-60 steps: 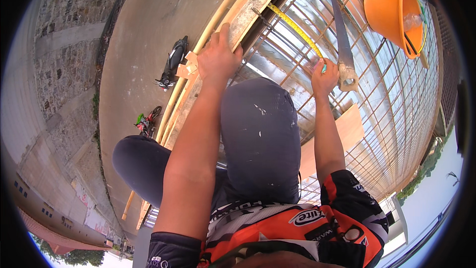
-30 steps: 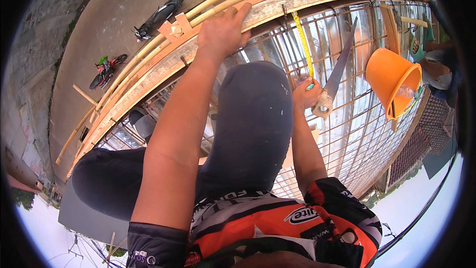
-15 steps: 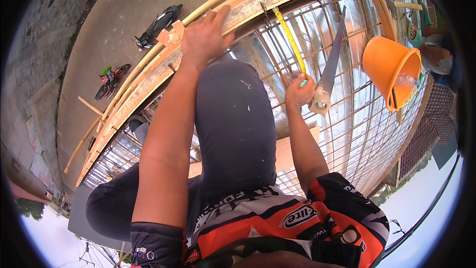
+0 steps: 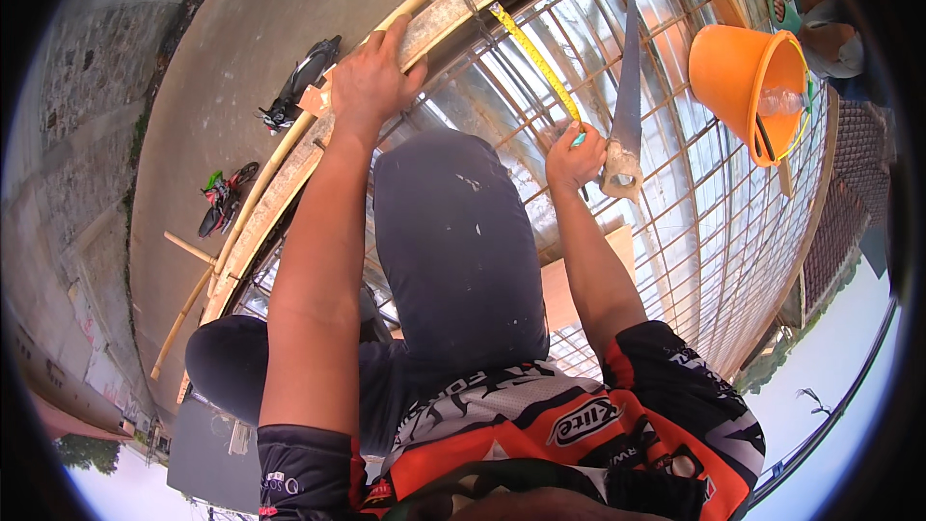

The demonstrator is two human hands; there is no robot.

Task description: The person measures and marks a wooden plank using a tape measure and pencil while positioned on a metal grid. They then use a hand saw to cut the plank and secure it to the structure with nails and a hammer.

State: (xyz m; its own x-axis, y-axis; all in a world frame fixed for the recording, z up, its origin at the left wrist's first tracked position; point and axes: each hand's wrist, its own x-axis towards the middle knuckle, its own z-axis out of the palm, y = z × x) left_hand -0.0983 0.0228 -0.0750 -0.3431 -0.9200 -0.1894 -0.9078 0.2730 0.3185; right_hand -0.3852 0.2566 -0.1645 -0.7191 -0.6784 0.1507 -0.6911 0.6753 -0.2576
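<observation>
My left hand (image 4: 370, 79) is closed over the edge of a long, weathered wooden board (image 4: 465, 8) at the far side, fingers over its top. Between its thumb side and my right hand (image 4: 577, 155) lies my bent knee. The right hand is shut on a tape measure; its case is mostly hidden, with a bit of turquoise showing. From it a yellow tape blade (image 4: 536, 60) runs out toward the board; whether its tip touches the board I cannot tell. Just right of that hand a handsaw (image 4: 627, 87) with a worn, pale handle lies on the steel bar grid (image 4: 675, 222).
An orange bucket (image 4: 725, 87) with a clear plastic bottle in it stands at the right. Beyond it a person's sandalled foot (image 4: 777, 6) shows. Bamboo poles (image 4: 253, 209) edge the board. Past that edge is a drop to a road with two parked motorbikes (image 4: 307, 77).
The whole view has shifted and turned slightly, so bucket, saw and tape sit higher and further left. Both hands keep their holds on the board and the tape measure.
</observation>
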